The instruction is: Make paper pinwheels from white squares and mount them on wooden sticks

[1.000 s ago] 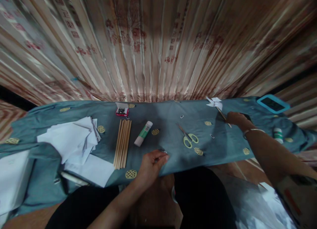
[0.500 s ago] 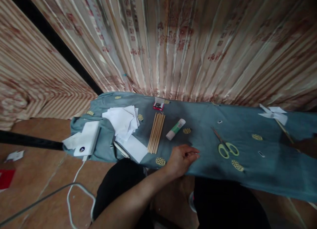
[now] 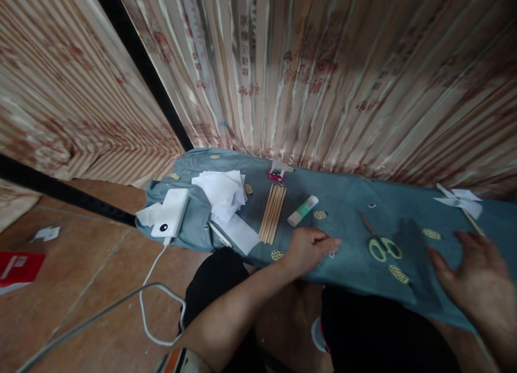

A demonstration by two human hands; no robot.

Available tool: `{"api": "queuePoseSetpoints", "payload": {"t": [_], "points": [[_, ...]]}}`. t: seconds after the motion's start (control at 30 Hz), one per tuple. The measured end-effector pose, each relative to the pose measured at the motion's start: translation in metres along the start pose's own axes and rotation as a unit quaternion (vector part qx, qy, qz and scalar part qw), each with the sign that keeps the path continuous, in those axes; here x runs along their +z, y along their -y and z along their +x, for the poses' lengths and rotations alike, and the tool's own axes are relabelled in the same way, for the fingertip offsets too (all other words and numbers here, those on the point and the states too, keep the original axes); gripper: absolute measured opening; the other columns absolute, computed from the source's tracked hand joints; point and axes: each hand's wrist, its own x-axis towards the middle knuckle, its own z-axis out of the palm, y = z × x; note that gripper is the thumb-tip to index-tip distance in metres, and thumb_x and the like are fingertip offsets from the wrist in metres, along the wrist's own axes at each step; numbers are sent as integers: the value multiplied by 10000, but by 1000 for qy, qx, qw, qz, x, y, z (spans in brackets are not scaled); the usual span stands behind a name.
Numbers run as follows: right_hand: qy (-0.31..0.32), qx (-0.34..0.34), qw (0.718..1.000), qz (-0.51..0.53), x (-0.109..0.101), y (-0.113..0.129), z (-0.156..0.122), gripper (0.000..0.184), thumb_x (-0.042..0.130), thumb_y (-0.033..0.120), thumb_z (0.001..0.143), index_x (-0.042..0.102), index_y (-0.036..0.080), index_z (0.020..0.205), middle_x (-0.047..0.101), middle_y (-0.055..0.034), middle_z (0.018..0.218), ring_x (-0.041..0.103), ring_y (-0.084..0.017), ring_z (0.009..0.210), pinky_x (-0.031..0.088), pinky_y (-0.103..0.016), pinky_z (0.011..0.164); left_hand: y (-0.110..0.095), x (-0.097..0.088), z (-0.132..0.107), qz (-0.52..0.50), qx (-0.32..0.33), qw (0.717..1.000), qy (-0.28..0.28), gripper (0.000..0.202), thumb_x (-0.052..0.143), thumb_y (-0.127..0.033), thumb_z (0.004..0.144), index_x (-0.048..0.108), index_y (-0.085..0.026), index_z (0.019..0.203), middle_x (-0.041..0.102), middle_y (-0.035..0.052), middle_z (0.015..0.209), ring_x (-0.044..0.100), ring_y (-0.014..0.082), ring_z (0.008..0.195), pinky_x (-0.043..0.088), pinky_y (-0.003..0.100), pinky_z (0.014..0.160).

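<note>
Right hand (image 3: 476,279) has swung back; scissors (image 3: 379,245) lie between it and left hand (image 3: 311,249).

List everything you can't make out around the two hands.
Head view:
Too small: the item under left hand fingertips, partly finger-covered; red box contents.
Blurred: right hand; whether it touches the cloth is unclear.
Hidden: pinwheel stick's lower end, behind right hand.

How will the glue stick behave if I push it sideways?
The glue stick is round and lies on its side, so it will probably roll, though the soft cloth may slow it. It looks like small rigid plastic, so it is likely light and stiff to pick up.
</note>
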Motion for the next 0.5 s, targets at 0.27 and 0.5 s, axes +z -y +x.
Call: {"api": "queuePoseSetpoints", "payload": {"t": [0.27, 0.5], "points": [[63, -88, 967, 232, 14, 164, -12, 495, 399, 441, 930, 526, 175, 1328, 559, -165, 1394, 519, -308, 1316, 406, -503, 1127, -17, -44, 7, -58, 55, 984, -160, 160, 712, -175, 761, 773, -181, 909, 721, 50, 895, 658, 164, 810, 527, 269, 764], [32, -130, 954, 268, 41, 182, -42, 464, 392, 405, 971, 526, 164, 1344, 553, -184, 1399, 530, -303, 1311, 437, -519, 1096, -29, -113, -4, -9, 85, 957, -277, 150, 673, -177, 769, 770, -168, 884, 738, 63, 960, 673, 188, 906, 528, 293, 827]]}}
